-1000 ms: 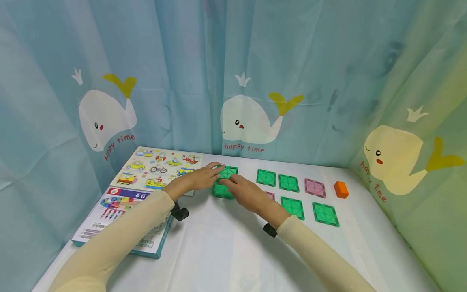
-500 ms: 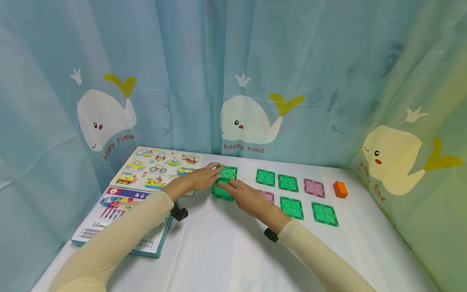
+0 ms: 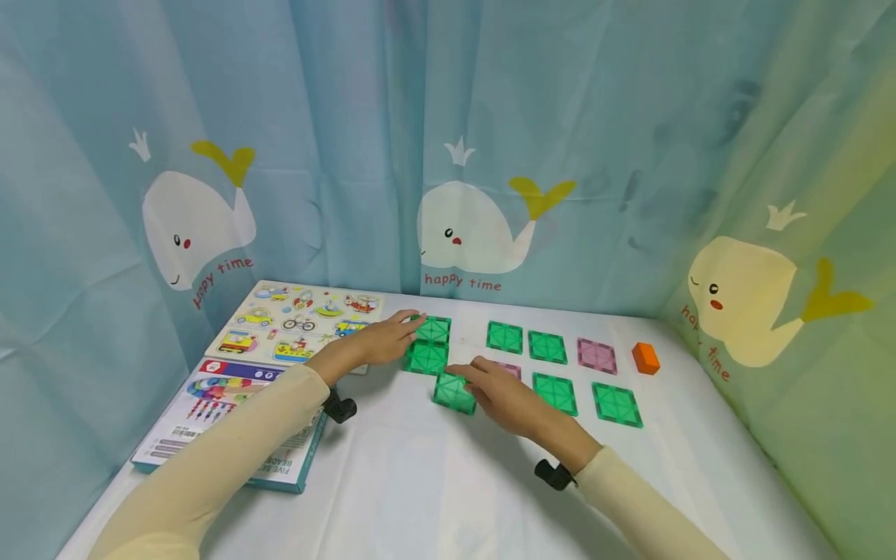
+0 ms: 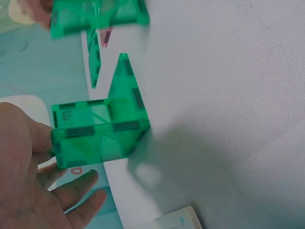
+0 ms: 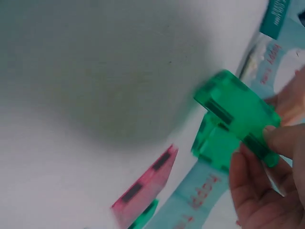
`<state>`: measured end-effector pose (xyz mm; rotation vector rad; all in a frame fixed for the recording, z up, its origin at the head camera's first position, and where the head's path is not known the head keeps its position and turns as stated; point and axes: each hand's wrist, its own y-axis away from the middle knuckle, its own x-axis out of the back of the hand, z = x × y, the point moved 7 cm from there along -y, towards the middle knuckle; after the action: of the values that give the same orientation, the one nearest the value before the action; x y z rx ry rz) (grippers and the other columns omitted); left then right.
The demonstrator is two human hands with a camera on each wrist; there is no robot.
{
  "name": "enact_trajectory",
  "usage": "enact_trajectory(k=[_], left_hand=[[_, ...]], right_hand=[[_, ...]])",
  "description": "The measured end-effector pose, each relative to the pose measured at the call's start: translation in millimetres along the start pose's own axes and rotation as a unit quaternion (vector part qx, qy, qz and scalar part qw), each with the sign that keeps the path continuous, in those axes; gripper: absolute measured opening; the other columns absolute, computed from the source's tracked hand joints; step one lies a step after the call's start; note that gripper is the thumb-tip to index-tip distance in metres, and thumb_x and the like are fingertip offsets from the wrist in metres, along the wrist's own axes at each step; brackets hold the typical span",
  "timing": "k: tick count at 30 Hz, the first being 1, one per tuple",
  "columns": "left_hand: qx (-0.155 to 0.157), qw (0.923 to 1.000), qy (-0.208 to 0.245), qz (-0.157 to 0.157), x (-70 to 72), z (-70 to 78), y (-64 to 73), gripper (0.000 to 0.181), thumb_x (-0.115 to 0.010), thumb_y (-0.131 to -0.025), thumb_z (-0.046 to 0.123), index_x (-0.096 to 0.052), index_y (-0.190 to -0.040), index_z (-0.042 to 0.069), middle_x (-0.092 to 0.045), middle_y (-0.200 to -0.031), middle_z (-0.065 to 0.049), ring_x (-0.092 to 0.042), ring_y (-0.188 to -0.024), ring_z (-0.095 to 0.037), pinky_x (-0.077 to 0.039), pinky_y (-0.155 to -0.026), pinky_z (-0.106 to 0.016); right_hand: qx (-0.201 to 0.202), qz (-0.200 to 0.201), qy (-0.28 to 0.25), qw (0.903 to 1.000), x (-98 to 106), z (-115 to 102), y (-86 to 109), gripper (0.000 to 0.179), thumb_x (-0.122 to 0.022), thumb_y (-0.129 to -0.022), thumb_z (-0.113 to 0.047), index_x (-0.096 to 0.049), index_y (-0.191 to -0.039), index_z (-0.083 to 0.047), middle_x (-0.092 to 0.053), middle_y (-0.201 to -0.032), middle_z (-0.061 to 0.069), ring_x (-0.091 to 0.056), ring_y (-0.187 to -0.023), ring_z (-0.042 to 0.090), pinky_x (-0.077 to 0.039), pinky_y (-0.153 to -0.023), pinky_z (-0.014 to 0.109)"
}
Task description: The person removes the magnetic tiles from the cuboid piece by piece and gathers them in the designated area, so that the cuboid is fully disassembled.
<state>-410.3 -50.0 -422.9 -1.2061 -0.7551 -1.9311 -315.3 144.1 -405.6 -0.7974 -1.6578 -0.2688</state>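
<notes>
White woven cloth [image 3: 392, 474], hands [image 3: 383, 342] [image 3: 500, 395] in pinches: left on joined green tiles [image 3: 427, 358], right on translucent square [image 3: 453, 393]

Table [image 3: 392, 482] surface was white. Picture board [image 3: 297, 323] lay far left; boxed bead set [image 3: 199, 416] lay just nearer the viewer. Joined green tiles [image 3: 427, 358] stood right of the board. Farther right lay four separate green tiles [image 3: 554, 393], two pink tiles [image 3: 596, 355], orange block [image 3: 645, 358] rightmost.
</notes>
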Motion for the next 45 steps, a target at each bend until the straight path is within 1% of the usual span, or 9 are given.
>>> enact_trajectory(k=[5, 9, 13, 18, 24, 29, 32, 39, 45], left_hand=[[0.000, 1.0000, 0.005, -0.003, 0.6, -1.0, 0.8, 0.056, -0.029, -0.117, 0.023, -0.017, -0.171, 0.012, -0.013, -0.176, -0.017, -0.032, -0.157, -0.037, -0.034, -0.123, -0.055], [0.001, 0.9999, 0.010, -0.005, 1.9, -1.2, 2.7, 0.056, -0.028, -0.118, 0.025, -0.016, -0.171, 0.012, -0.012, -0.176, -0.016, -0.033, -0.157, -0.037, -0.033, -0.124, -0.054], [-0.006, 0.9999, 0.009, -0.003, 2.9, 1.7, 4.1, 0.056, -0.028, -0.118, 0.024, -0.017, -0.171, 0.011, -0.013, -0.176, -0.017, -0.033, -0.156, -0.038, -0.033, -0.124, -0.055], [-0.011, 0.9999, 0.008, -0.002, 1.3, 2.1, 2.5, 0.056, -0.028, -0.117, 0.023, -0.018, -0.170, 0.009, -0.014, -0.175, -0.018, -0.033, -0.157, -0.038, -0.033, -0.124, -0.054], [-0.004, 0.9999, 0.014, -0.007, 0.4, -0.8, 0.4, 0.056, -0.028, -0.117, 0.024, -0.016, -0.171, 0.011, -0.012, -0.176, -0.016, -0.030, -0.158, -0.037, -0.032, -0.125, -0.055], [-0.001, 0.9998, 0.015, -0.009, -1.5, -3.0, -1.1, 0.057, -0.028, -0.117, 0.025, -0.015, -0.171, 0.013, -0.011, -0.177, -0.015, -0.029, -0.158, -0.037, -0.031, -0.125, -0.055], [-0.003, 0.9999, 0.015, -0.008, -1.5, -2.9, -0.6, 0.056, -0.028, -0.117, 0.024, -0.016, -0.171, 0.012, -0.011, -0.176, -0.015, -0.029, -0.158, -0.037, -0.031, -0.125, -0.055], [-0.004, 0.9999, 0.011, -0.006, -0.6, -2.4, 1.4, 0.057, -0.029, -0.117, 0.024, -0.016, -0.171, 0.011, -0.012, -0.176, -0.016, -0.025, -0.160, -0.035, -0.030, -0.126, -0.054], [-0.006, 0.9999, 0.015, -0.004, -0.4, -0.7, 1.4, 0.057, -0.029, -0.117, 0.024, -0.015, -0.171, 0.010, -0.012, -0.176, -0.017, -0.024, -0.161, -0.035, -0.030, -0.126, -0.054]], right_hand=[[-0.050, -0.008, -0.053, 0.9973, 17, 19, 37.5, 0.047, -0.061, -0.106, -0.002, -0.058, -0.151, -0.016, -0.064, -0.122, 0.007, -0.062, -0.100, 0.017, -0.055, -0.083, 0.033], [-0.059, 0.025, -0.080, 0.9947, 39, 35, 70.0, 0.046, -0.065, -0.103, 0.001, -0.062, -0.147, -0.013, -0.068, -0.116, 0.007, -0.061, -0.094, 0.012, -0.056, -0.081, 0.029], [-0.082, 0.041, -0.121, 0.9884, 60, 53, 104.3, 0.040, -0.065, -0.103, 0.002, -0.065, -0.142, -0.007, -0.072, -0.124, 0.012, -0.068, -0.096, 0.016, -0.059, -0.083, 0.028], [-0.165, -0.005, -0.151, 0.9745, 75, 82, 150.1, 0.032, -0.064, -0.106, -0.008, -0.067, -0.138, -0.010, -0.072, -0.126, 0.011, -0.069, -0.094, 0.013, -0.058, -0.079, 0.026], [-0.162, -0.052, -0.221, 0.9604, 85, 113, 195.9, 0.027, -0.058, -0.108, -0.005, -0.067, -0.134, -0.001, -0.070, -0.129, 0.004, -0.064, -0.094, 0.011, -0.054, -0.076, 0.025], [-0.191, -0.105, -0.294, 0.9305, 81, 135, 227.0, 0.030, -0.051, -0.111, -0.006, -0.063, -0.137, 0.004, -0.065, -0.130, -0.019, -0.059, -0.095, 0.009, -0.054, -0.076, 0.026], [-0.214, -0.136, -0.318, 0.9135, 75, 143, 236.2, 0.032, -0.050, -0.112, -0.008, -0.062, -0.139, 0.006, -0.065, -0.131, -0.015, -0.057, -0.095, 0.009, -0.053, -0.077, 0.026], [-0.256, -0.144, -0.263, 0.9192, 61, 149, 231.7, 0.028, -0.055, -0.109, -0.007, -0.066, -0.132, 0.007, -0.064, -0.132, 0.022, -0.055, -0.101, 0.000, -0.050, -0.081, 0.020], [-0.338, -0.134, -0.194, 0.9112, 54, 150, 222.9, 0.020, -0.060, -0.104, -0.004, -0.067, -0.123, 0.000, -0.057, -0.104, 0.009, -0.049, -0.098, 0.022, -0.041, -0.077, 0.029]])
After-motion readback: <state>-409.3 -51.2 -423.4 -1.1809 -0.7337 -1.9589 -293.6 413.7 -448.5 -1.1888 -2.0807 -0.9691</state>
